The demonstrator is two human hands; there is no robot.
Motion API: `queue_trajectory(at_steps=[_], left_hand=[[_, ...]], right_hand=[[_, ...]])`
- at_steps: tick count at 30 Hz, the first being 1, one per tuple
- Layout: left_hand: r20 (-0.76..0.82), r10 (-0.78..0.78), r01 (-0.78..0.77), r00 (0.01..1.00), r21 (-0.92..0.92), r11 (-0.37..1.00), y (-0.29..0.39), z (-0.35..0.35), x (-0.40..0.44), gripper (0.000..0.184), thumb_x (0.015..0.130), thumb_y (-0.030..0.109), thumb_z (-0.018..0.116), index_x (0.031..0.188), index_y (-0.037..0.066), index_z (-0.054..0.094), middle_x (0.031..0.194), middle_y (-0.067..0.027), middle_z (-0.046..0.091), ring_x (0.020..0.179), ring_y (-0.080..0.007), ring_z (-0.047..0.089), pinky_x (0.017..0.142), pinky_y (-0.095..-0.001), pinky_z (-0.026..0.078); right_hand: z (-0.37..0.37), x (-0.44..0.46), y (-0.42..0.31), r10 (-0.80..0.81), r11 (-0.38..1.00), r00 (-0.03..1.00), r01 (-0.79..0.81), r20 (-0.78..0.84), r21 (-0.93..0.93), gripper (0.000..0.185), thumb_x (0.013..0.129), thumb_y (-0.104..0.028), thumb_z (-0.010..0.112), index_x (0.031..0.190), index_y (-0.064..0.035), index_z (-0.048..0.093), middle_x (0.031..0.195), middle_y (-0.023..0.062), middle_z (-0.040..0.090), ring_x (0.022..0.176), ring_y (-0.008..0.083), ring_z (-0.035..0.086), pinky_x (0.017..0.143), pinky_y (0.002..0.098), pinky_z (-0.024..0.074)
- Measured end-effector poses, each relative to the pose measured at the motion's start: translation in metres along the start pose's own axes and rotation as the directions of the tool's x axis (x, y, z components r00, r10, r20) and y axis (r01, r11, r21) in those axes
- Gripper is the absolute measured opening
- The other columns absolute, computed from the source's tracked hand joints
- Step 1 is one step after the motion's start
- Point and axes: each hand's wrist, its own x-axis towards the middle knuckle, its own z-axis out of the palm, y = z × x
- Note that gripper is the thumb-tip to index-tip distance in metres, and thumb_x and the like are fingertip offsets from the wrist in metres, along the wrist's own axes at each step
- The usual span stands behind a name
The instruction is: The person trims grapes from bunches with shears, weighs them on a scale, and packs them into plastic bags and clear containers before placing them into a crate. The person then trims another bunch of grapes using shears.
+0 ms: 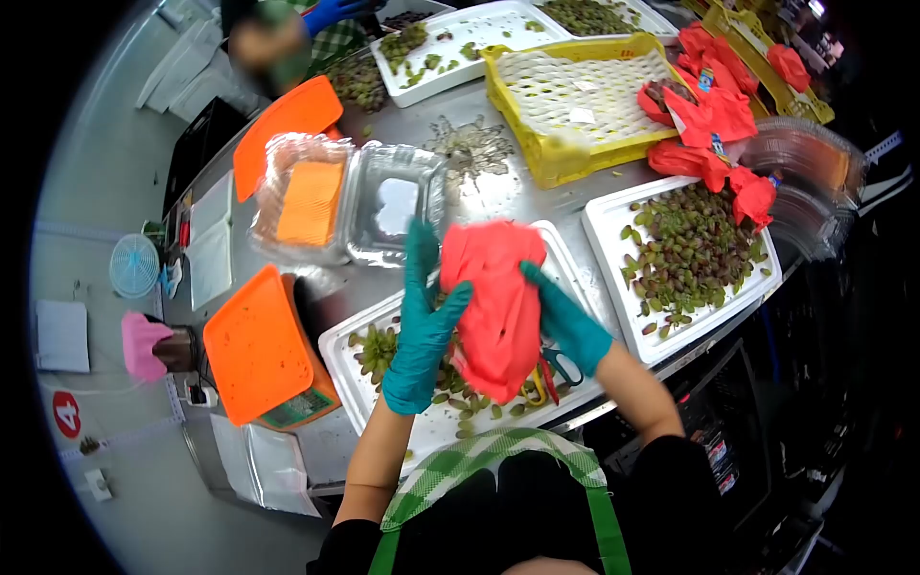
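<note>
A red paper-wrapped bundle point(494, 316) is held between my hands above a white tray point(567, 257); what is inside it is hidden. My left hand point(422, 331), in a teal glove, presses its left side with long fingers and thumb. On the right side, my gloved right hand point(572, 324) grips the wrap with its fingertips. Under the bundle, the tray holds loose green-purple grapes point(471, 402) and a green cluster point(376, 351). Scissors point(563, 369) with dark handles lie beside my right hand, partly covered, near red and yellow handles.
To the right is a white tray of loose grapes point(695, 254). A yellow crate point(537, 158) lined with white foam net stands behind, with red wraps point(704, 120). Clear plastic boxes point(393, 206) and an orange-topped container point(259, 350) are at left. A co-worker's blue-gloved hand point(335, 13) shows far back.
</note>
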Motion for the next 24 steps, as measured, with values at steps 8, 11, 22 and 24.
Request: queue_trajectory(at_steps=[8,11,22,24], left_hand=[[-0.162,0.024,-0.03,0.987,-0.035,0.999,-0.031,-0.036,-0.06,0.024,0.077,-0.001,0.056,0.101,0.0,0.054,0.11,-0.0112,0.053,0.102,-0.018,0.05,0.091,-0.0281,0.037],[-0.165,0.09,-0.107,0.982,-0.094,0.99,-0.031,-0.037,-0.066,0.014,0.077,-0.005,0.053,0.091,-0.001,0.056,0.097,-0.0101,0.058,0.092,-0.0172,0.054,0.086,-0.028,0.04],[-0.187,0.39,-0.359,0.902,0.181,0.916,0.017,-0.021,-0.064,0.011,0.077,-0.006,0.052,0.085,0.001,0.054,0.084,-0.0061,0.058,0.077,-0.0138,0.053,0.072,-0.0249,0.043],[0.035,0.564,-0.533,0.825,0.379,0.757,0.027,-0.016,-0.068,0.013,0.075,-0.008,0.053,0.085,0.001,0.055,0.084,-0.0075,0.058,0.078,-0.0159,0.054,0.072,-0.0254,0.043]], right_hand=[[0.032,-0.014,0.108,-0.002,0.956,0.998,-0.016,0.061,0.294,0.074,0.074,-0.055,0.052,0.128,-0.0091,0.032,0.125,0.009,0.042,0.111,0.0221,0.044,0.094,0.037,0.0365],[0.035,-0.023,0.12,-0.1,0.942,0.991,0.066,0.086,0.33,0.078,0.072,-0.061,0.048,0.127,-0.0087,0.032,0.125,0.0094,0.041,0.111,0.0233,0.044,0.095,0.0382,0.0355],[0.044,-0.038,0.135,-0.217,0.87,0.975,0.17,0.05,0.463,0.063,0.08,-0.051,0.047,0.124,-0.0071,0.037,0.125,0.0094,0.042,0.111,0.0216,0.044,0.095,0.0353,0.0349],[0.035,-0.026,0.143,-0.291,0.823,0.952,0.198,0.095,0.533,0.063,0.08,-0.051,0.047,0.125,-0.0072,0.036,0.126,0.0094,0.042,0.111,0.0215,0.044,0.095,0.035,0.0351]])
